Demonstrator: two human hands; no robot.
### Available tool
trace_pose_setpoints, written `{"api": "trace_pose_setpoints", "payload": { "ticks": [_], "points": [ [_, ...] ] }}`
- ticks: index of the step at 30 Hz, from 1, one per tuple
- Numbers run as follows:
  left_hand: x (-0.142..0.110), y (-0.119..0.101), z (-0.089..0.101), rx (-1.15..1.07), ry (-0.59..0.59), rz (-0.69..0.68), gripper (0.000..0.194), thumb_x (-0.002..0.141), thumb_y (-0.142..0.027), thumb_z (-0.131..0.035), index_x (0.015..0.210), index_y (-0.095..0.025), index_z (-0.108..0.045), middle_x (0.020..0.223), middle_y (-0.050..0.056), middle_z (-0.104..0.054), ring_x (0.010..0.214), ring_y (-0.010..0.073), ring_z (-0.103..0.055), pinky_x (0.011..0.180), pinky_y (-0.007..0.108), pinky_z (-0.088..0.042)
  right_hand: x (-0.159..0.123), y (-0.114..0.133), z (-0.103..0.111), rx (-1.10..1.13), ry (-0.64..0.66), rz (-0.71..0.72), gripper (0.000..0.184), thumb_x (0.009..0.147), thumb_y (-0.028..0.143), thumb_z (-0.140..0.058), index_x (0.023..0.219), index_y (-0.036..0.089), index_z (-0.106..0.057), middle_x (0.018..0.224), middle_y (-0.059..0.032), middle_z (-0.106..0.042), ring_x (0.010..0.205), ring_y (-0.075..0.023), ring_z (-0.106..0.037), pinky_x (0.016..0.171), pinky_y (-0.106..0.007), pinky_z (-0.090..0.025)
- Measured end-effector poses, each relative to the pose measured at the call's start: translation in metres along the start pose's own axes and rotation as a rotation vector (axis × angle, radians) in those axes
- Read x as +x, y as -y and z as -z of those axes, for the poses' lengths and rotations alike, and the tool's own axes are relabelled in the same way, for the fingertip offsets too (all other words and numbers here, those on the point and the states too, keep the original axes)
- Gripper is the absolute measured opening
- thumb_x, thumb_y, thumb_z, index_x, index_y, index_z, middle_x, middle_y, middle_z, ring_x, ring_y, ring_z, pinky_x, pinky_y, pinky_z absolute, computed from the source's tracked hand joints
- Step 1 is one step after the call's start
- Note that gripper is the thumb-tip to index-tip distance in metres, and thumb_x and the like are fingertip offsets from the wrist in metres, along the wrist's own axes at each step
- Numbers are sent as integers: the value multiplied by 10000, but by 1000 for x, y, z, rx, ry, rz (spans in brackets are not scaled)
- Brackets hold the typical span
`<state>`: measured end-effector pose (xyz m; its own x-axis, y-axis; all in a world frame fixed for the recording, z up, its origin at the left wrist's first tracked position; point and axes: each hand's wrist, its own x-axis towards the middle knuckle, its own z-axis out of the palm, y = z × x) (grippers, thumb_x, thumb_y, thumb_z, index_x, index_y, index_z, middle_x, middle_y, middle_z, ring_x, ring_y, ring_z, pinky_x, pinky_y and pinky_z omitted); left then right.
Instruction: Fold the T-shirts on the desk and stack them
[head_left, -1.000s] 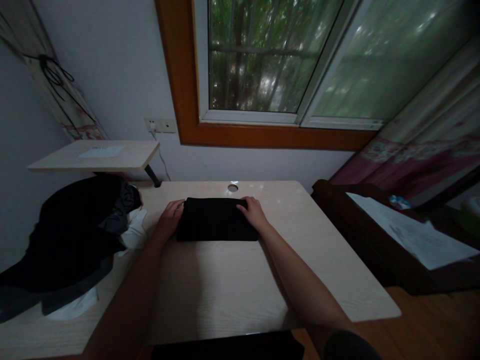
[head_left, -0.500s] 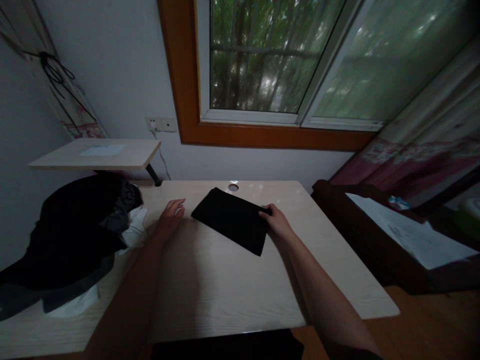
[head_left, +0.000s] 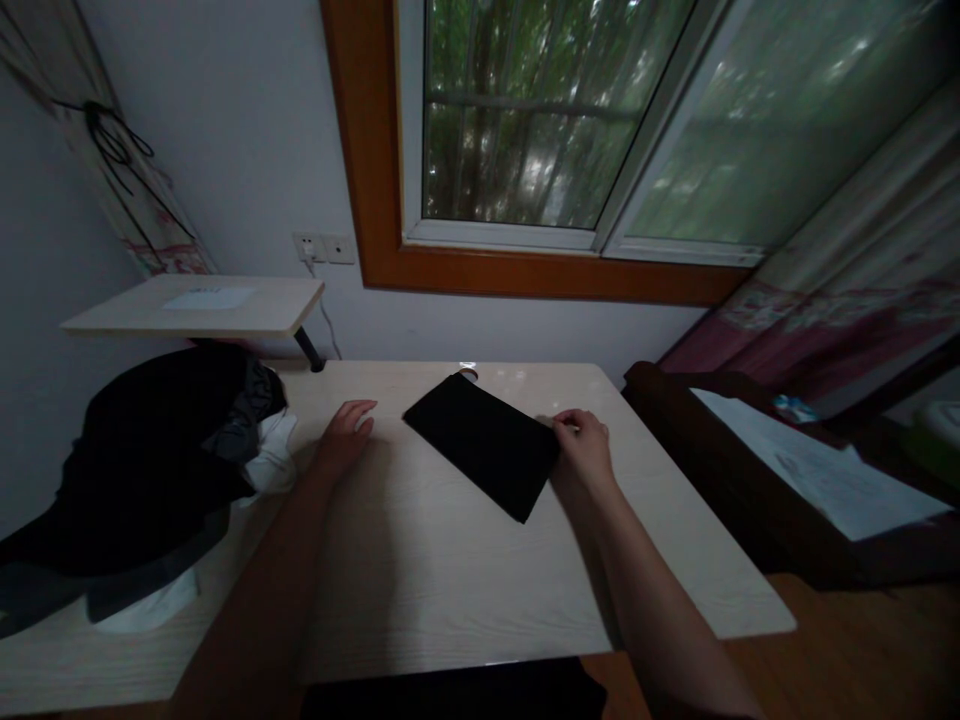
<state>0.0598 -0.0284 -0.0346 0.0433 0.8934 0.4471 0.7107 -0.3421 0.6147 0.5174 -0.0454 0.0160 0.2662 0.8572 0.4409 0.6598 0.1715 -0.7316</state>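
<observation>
A folded black cloth (head_left: 487,440), a flat rectangle lying at a slant, is on the pale wooden table (head_left: 450,590). My right hand (head_left: 586,445) is at its right corner, with thumb and fingers closed on the edge there. To the left of the cloth, and apart from it, my left hand (head_left: 347,435) is held low at the table with its fingers loosely extended and nothing in them. A heap of dark clothes (head_left: 150,460) lies farther left, with a white cloth (head_left: 271,455) sticking out beside it.
A raised shelf (head_left: 285,312) with a paper (head_left: 210,298) on it stands at the back left. The cable hole (head_left: 469,374) is at the table's back edge, partly covered by the cloth. Beyond the right edge, dark furniture (head_left: 675,420) holds a white sheet (head_left: 810,465).
The black cloth has slid a little to the right together with my right hand, and it now covers part of the cable hole. My left hand has hardly moved.
</observation>
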Motion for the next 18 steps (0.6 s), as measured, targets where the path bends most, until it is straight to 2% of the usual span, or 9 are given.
{"api": "trace_pose_setpoints", "payload": {
  "ticks": [2,3,6,8,10,12,14,18],
  "points": [
    [0,1,-1,7,2,-11,374,955,-324,-487,1271,-231,-665,1300,76,-639,1243,224,-607,1156,437,-456,-8,22,-3,-1,-6,96,159,838,331,-598,879,215,-700,952,-86,-663,993,-282,-583,896,-452,-488],
    [0,1,-2,10,1,-16,375,953,-321,-489,1271,-231,-665,1295,76,-640,1238,224,-609,1151,437,-460,-14,36,-6,47,34,151,164,870,331,-590,916,219,-700,978,-83,-663,1001,-275,-592,905,-450,-494],
    [-1,2,-3,24,0,-18,380,947,-315,-488,1273,-229,-664,1292,77,-644,1228,226,-609,1145,442,-461,-41,83,-19,219,289,329,190,960,332,-566,1069,249,-697,1058,-78,-674,1033,-251,-630,919,-429,-525],
    [-1,2,-2,38,17,-5,384,949,-313,-482,1278,-230,-660,1302,76,-646,1235,229,-601,1146,448,-453,-60,110,-29,287,498,453,262,992,357,-562,1218,282,-672,1200,-87,-671,1150,-255,-623,997,-437,-522],
    [-1,2,-1,54,41,11,388,952,-314,-474,1284,-228,-656,1307,76,-652,1236,237,-595,1138,460,-454,-77,127,-42,302,662,533,373,1014,387,-549,1376,310,-593,1356,-86,-634,1287,-251,-577,1093,-441,-483],
    [-1,2,0,71,63,21,393,953,-318,-472,1292,-234,-653,1303,71,-663,1231,246,-591,1123,472,-461,-90,132,-56,267,786,587,498,1021,408,-546,1504,305,-480,1495,-96,-554,1392,-252,-512,1157,-452,-436],
    [-1,1,0,83,69,26,390,952,-321,-476,1292,-250,-653,1293,60,-674,1223,250,-591,1112,478,-465,-100,128,-72,193,856,613,573,1015,422,-563,1554,286,-422,1582,-112,-472,1453,-263,-455,1190,-465,-404],
    [-2,-4,0,95,53,14,382,952,-312,-472,1278,-253,-660,1267,57,-690,1205,248,-594,1112,472,-462,-111,114,-97,37,854,656,561,1011,397,-571,1533,220,-464,1611,-145,-429,1509,-297,-377,1225,-511,-363]
  ]
}}
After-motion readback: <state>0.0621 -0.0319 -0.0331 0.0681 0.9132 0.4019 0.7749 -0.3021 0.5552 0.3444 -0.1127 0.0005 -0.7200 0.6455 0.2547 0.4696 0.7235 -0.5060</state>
